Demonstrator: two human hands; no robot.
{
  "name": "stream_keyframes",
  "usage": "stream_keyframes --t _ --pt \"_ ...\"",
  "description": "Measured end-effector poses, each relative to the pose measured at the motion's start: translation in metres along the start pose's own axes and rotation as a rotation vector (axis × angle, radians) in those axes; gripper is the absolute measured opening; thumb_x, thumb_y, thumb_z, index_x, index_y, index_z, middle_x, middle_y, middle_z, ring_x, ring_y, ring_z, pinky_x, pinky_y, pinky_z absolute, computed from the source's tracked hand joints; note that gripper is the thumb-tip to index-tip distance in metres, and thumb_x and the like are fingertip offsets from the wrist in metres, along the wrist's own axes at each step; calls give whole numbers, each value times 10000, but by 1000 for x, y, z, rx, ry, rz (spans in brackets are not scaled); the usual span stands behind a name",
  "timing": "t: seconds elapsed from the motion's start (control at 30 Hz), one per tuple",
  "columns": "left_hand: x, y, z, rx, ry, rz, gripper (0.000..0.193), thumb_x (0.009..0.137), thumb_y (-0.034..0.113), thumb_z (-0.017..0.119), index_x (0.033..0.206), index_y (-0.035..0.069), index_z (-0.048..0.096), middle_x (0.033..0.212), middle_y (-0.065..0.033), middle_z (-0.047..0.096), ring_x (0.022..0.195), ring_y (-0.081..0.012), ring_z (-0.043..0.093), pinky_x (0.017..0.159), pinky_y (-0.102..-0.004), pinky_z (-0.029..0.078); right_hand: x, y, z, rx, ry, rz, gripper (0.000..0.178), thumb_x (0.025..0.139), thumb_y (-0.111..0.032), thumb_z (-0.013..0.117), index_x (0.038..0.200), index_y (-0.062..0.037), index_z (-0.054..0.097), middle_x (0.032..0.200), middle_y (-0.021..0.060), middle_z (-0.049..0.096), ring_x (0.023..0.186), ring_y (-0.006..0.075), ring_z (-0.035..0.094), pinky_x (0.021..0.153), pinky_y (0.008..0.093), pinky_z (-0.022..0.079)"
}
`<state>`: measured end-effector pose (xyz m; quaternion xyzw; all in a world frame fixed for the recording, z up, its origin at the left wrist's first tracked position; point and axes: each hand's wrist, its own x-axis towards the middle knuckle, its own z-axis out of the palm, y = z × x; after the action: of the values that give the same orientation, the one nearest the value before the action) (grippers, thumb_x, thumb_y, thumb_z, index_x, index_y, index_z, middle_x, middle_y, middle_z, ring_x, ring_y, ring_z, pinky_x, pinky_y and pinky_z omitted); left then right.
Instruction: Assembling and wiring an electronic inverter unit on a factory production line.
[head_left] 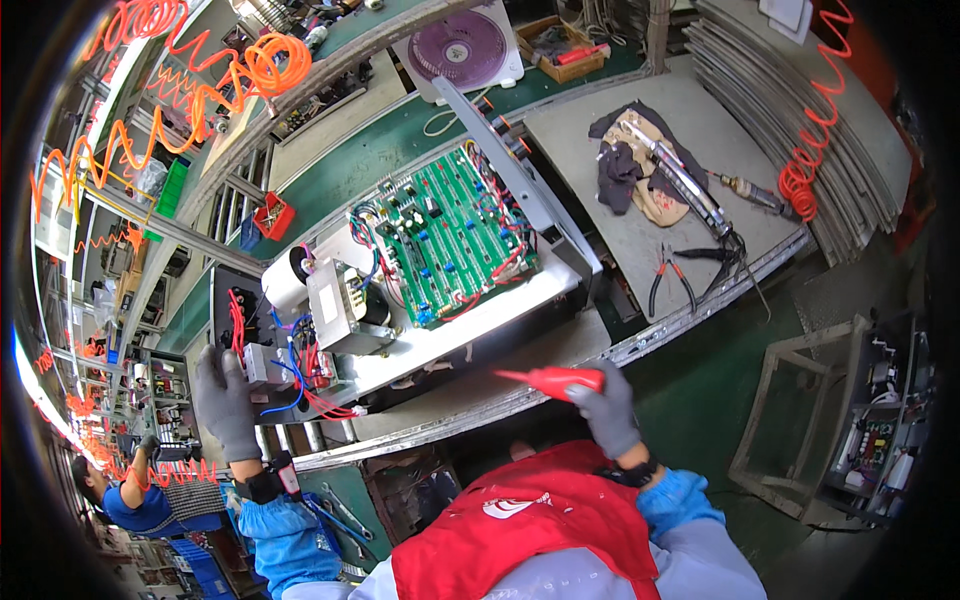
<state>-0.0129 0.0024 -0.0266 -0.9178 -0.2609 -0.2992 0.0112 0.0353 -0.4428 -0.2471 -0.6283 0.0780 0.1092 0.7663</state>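
In my gloved right hand is a red squeeze bottle with a thin pointed tip, held in front of the bench edge and pointing left. My gloved left hand, fingers stretched out, rests at the left end of an opened electrical unit, beside its dark end panel and a small grey block. The unit carries a green circuit board, a metal-cased transformer and a white cylinder. Red wires and blue wires hang loose near my left hand.
At right, a grey table bears a rag, pliers and an air tool. Orange coiled hoses hang overhead. A metal frame stands at lower right. Another person works far left.
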Motion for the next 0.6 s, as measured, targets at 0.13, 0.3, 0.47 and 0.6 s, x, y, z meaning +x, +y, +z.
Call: stream_keyframes --t 0.13,0.3,0.47,0.6 --pt "-5 -6 -2 -175 -5 -65 361 918 177 563 1224 -14 588 1154 -174 645 1077 -281 625 925 -353 474 -13 -51 -62 373 -8 42 468 717 -361 650 1009 -2 579 764 80 590 499 124 496 419 261 379" --pt "-16 -25 -6 -272 -18 -56 410 757 -71 428 1130 -48 596 1226 -152 597 1135 -254 591 953 -333 474 31 -114 -35 719 178 -152 440 840 -346 630 1112 -8 557 803 87 585 637 156 546 564 283 446" --pt "-35 -24 22 -607 83 -121 512 729 -167 349 1164 -53 595 1292 -145 529 1178 -271 562 990 -360 483 113 -111 31 438 395 -251 373 905 -287 593 1160 -24 524 910 61 556 756 139 531 650 276 434" --pt "-45 -19 24 -415 188 -109 573 720 -158 361 1231 -39 591 1234 -154 572 1165 -274 572 1013 -359 454 136 -125 63 378 571 -231 295 926 -302 560 1108 -80 493 879 49 502 716 139 525 617 248 471"
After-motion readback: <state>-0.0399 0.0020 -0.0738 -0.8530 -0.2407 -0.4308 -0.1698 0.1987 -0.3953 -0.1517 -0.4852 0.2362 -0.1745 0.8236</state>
